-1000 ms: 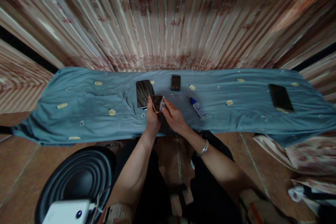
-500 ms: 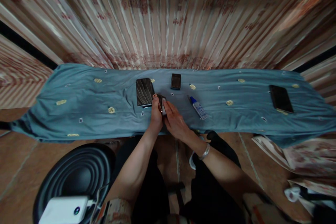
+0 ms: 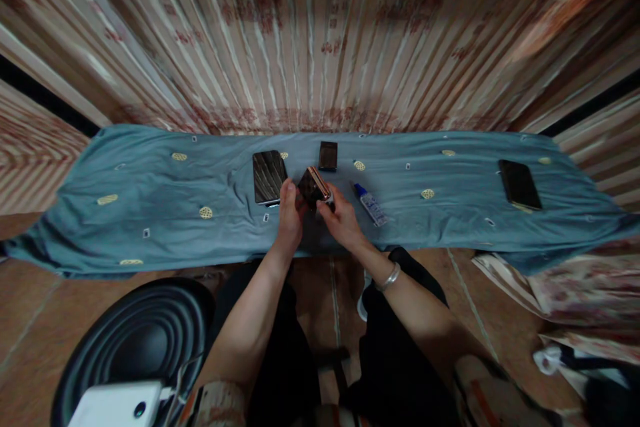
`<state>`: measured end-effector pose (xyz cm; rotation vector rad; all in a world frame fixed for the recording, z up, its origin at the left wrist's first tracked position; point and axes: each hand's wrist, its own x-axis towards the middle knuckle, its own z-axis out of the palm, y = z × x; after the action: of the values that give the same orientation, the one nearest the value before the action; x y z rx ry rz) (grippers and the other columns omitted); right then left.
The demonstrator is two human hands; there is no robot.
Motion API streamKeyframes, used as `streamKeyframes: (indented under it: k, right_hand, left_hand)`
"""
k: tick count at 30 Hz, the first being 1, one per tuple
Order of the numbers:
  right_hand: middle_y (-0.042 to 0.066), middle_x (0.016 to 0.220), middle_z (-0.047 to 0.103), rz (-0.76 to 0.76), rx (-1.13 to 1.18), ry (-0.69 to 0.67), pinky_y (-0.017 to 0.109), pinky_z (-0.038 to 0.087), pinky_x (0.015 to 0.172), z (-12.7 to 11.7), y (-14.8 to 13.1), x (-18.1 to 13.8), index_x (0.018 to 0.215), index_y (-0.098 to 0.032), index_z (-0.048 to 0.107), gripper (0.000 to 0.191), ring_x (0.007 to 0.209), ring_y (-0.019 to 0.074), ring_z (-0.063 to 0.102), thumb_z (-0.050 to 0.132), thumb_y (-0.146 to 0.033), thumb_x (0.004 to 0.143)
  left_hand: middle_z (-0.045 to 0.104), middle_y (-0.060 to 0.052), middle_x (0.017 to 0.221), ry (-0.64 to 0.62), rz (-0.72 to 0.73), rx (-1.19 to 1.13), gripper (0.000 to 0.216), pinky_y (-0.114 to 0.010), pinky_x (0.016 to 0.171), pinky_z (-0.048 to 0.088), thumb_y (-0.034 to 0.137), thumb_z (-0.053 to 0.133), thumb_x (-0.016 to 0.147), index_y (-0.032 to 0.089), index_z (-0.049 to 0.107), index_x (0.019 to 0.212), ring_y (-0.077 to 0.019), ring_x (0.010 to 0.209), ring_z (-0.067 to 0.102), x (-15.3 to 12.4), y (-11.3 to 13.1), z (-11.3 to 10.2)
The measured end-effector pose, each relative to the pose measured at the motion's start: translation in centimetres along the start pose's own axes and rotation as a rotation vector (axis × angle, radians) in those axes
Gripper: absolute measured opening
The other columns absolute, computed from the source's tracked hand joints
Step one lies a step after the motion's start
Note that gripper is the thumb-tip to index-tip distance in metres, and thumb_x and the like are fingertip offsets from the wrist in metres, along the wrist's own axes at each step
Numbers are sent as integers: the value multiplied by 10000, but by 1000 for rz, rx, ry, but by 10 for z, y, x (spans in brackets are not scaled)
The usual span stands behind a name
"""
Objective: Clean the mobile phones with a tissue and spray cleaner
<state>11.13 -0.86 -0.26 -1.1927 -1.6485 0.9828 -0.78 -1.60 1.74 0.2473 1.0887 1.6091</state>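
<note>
A small dark brown checked case (image 3: 309,187) with rose-gold metal edging is tilted up above the cloth in the middle. My right hand (image 3: 343,217) grips its lower right side, thumb on the near face; a bit of something whitish shows by those fingers. Just left of the case is my left hand (image 3: 290,213), thumb raised and fingers loosely apart; whether its fingertips touch the case is hard to see. A dark glossy tablet-like slab (image 3: 269,177) lies left of my left hand. Right of my right hand lies a clear bottle (image 3: 371,205) with a blue cap.
Patterned blue-green cloth (image 3: 170,213) covers the long table. A small dark square box (image 3: 328,156) lies behind the case, and a dark flat item (image 3: 520,185) far right. Striped curtains (image 3: 300,47) hang behind. A black round stool (image 3: 135,327) bears a white power bank (image 3: 117,405).
The case has turned and tilted up, showing its checked face and metal edge. My left hand has loosened and moved slightly left, while my right hand now grips the case's side.
</note>
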Motion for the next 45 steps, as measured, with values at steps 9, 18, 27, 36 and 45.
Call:
streamKeyframes:
  k: [9,18,27,36,45]
  right_hand:
    - [1,805,747,399,786,22,299,580,752,-9,5,13,879,-220,699,253,766,170,701,795,-376,706]
    - [7,806,775,552,897,-97,321,625,780,-3,-6,6,836,-207,719,161,758,175,738,796,-331,767]
    - [1,735,743,550,810,-238,313,612,688,-2,-6,2,800,-196,715,318,660,158,696,866,-455,694]
    - [-14,676,707,457,609,-173,276,518,638,-4,0,4,718,-199,703,451,625,139,624,877,-592,580]
    - [-11,887,752,244,176,-162,308,520,797,-5,-2,1,1087,-217,744,587,833,188,673,838,-570,627]
  left_hand:
    - [731,-28,862,-68,-52,-47,127,-244,744,529,208,572,945,204,673,869,-126,698,668,5,2,-7]
    - [776,-81,1075,-173,-126,-169,449,-359,994,532,488,396,1020,182,716,1096,-221,1075,718,0,9,3]
    - [764,-75,1070,-185,-117,-180,471,-392,963,560,548,372,1017,233,645,1235,-222,1045,733,-3,16,0]
    - [753,-47,1066,-135,-104,-153,420,-374,953,568,527,442,1008,265,645,1265,-197,967,736,-3,13,1]
    - [761,-35,987,-109,-55,-136,353,-312,1004,542,419,455,1030,205,661,1221,-182,1037,727,-2,11,3]
